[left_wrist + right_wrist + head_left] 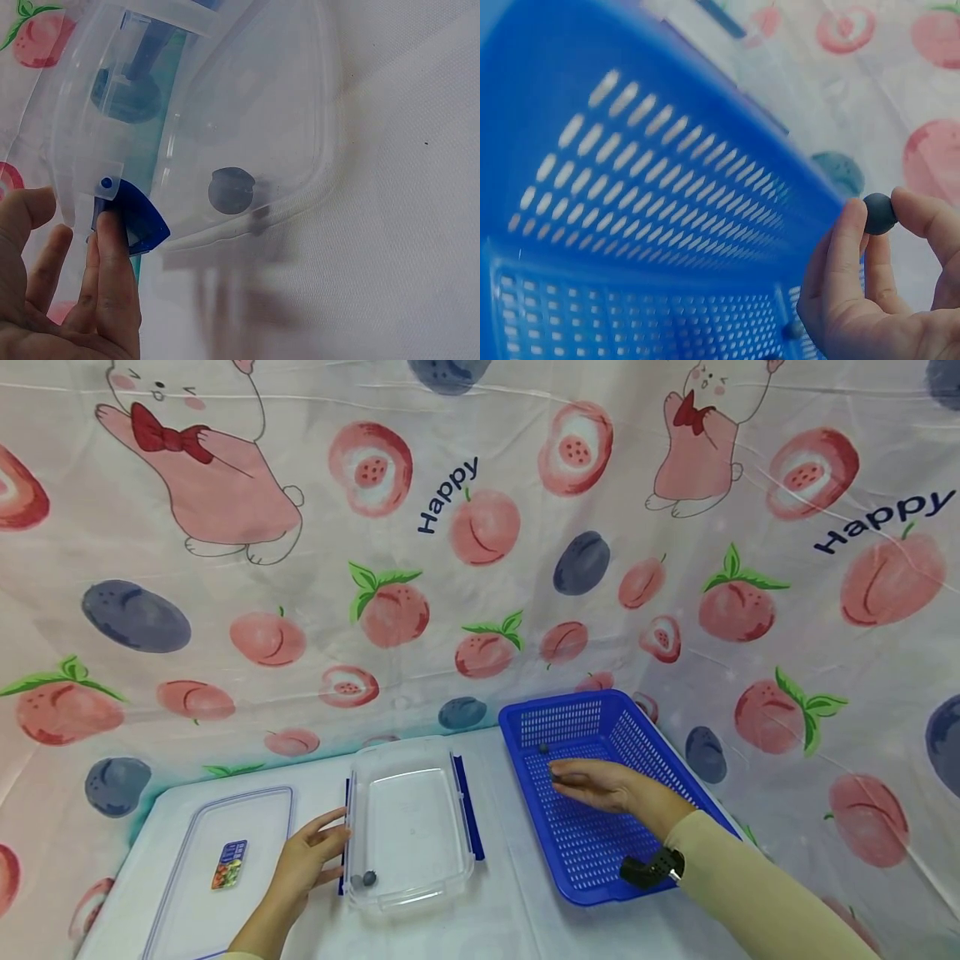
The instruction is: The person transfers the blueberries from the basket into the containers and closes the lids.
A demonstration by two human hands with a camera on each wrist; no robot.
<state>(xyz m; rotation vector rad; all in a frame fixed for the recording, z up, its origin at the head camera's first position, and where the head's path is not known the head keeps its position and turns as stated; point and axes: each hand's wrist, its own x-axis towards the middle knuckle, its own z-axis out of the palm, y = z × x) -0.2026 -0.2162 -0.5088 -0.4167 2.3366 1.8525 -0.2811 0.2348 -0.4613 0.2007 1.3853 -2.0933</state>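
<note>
- Right hand (611,787) pinches a dark ball (880,214) over the blue basket (581,831), as I see it.
- Left hand (306,853), fingers nearly straight, touches the clear box's blue latch (142,219).
- I spot a second ball (369,878) near the box's corner.
- Flat lid (258,827) lies beside that hand.

The basket (588,839) looks smooth plastic, the box (408,818) glossy clear plastic, the ball (880,214) matt.
</note>
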